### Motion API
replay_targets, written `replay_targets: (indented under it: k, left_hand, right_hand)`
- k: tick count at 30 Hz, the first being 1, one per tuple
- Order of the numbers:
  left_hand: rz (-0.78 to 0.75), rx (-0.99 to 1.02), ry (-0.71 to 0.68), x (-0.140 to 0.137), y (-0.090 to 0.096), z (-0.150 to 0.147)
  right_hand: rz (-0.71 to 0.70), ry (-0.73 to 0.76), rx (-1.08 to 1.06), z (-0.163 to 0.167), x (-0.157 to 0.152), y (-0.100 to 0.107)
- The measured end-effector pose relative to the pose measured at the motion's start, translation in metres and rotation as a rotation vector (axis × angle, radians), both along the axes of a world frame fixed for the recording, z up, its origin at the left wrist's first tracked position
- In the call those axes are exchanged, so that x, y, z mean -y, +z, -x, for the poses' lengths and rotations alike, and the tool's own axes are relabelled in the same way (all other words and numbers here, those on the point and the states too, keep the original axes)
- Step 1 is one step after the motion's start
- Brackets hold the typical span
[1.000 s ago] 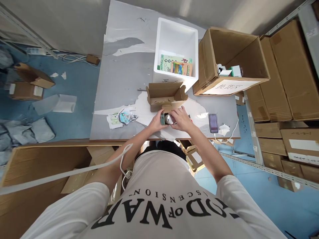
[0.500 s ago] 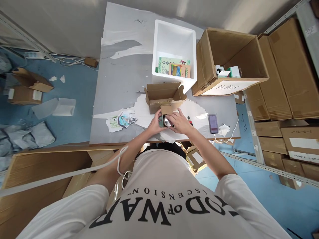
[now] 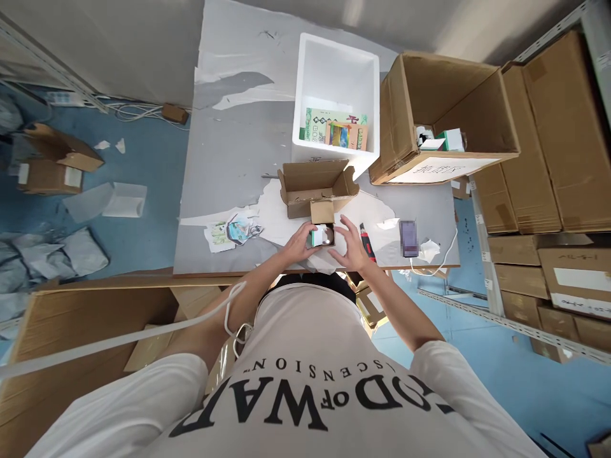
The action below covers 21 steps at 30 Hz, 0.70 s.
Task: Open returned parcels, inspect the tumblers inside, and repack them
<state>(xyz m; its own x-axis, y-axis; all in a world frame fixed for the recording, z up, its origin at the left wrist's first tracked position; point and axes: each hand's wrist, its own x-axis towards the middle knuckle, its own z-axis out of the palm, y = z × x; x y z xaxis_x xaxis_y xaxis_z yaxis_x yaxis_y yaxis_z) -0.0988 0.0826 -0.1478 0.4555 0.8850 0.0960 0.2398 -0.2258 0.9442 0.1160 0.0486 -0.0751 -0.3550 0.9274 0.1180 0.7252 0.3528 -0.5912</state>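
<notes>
A small cardboard box [image 3: 333,243] stands at the table's near edge with its flap [image 3: 322,212] raised. Inside it sit a white and green packet [image 3: 319,235] and something round and shiny, partly hidden. My left hand [image 3: 300,245] grips the box's left side, thumb and fingers bent against it. Just right of the box, my right hand [image 3: 352,247] is open, with thumb and fingers spread and nothing in them. Directly behind, a larger open cardboard carton [image 3: 300,208] rests on white paper.
Behind the carton stands a white foam box [image 3: 337,154] with printed packs inside. A big cardboard box [image 3: 389,146] holds small boxes at right. A red and black cutter [image 3: 366,242], a phone [image 3: 408,238] and crumpled packaging [image 3: 241,229] lie on the table [image 3: 229,152].
My right hand has come off the small box's contents and opened to the right. The white and green packet now shows in the box. My left hand stays at the box's left side.
</notes>
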Motion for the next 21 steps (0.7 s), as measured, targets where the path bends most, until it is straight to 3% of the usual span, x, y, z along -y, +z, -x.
replay_targets:
  k: [3, 10, 15, 21]
  left_hand:
    - [-0.015, -0.010, -0.007, -0.002, 0.000, -0.001]
    - [0.012, 0.030, -0.063, -0.003, 0.002, -0.001]
    - [0.027, 0.044, -0.162, -0.005, 0.007, 0.000]
    - [0.064, 0.048, -0.114, -0.008, 0.003, 0.005]
  right_hand:
    - [0.066, -0.184, -0.211, 0.002, 0.003, -0.011]
    - [0.342, -0.318, -0.500, 0.008, -0.019, -0.039]
    - [0.441, -0.195, -0.621, 0.011, -0.034, -0.029]
    - [0.259, 0.074, -0.449, 0.008, -0.027, -0.009]
